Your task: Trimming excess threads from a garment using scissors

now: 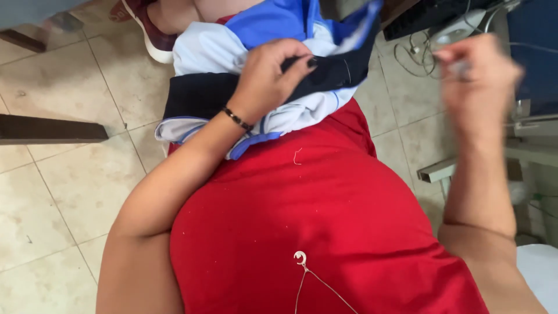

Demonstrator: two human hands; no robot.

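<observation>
We judge hand-stitching in progress: our left hand (268, 75) pinches the dark navy band of the white, blue and navy fabric garment (232, 64) lying on our red-clad lap, while our blurred right hand (474, 75), raised well apart, seems pinched on something small, so the next stitch calls for a taut seam.

garment (250, 75): a bundle of white, blue and dark navy cloth, crumpled and folded over itself
pose: lain across the lap on a red shirt (314, 209), one blue end raised toward the top of the view
state: gripped at its dark navy band by the left hand (273, 72)
edges: trimmed with thin blue piping
</observation>
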